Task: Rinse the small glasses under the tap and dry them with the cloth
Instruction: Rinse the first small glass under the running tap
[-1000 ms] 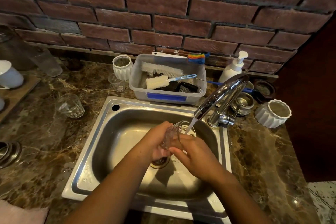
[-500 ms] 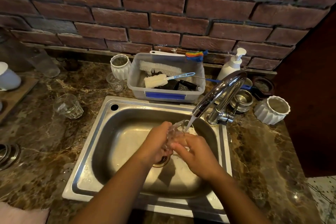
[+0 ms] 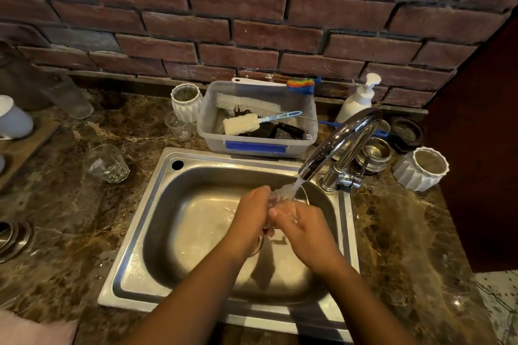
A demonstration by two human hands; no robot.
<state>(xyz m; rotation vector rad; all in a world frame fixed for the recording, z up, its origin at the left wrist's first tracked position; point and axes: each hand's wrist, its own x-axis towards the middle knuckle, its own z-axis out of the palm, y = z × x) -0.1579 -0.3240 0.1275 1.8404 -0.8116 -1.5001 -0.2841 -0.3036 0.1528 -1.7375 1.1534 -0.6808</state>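
The sink basin lies open left of the hands, its rim near the plastic tub behind. Over the drain, the left hand and right hand each keep a curled grip pressed around a small glass under the tap stream. Another glass stands on the surface, well apart.

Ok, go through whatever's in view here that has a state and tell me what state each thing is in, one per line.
Tap: running, water streaming from the spout.
Small glass: held by both hands under the stream.
Left hand: gripping the glass.
Right hand: gripping the glass, wet.
Glass on the counter: tilted on its side.
Plastic tub: open, brushes inside.
Sink: wet, not filled.
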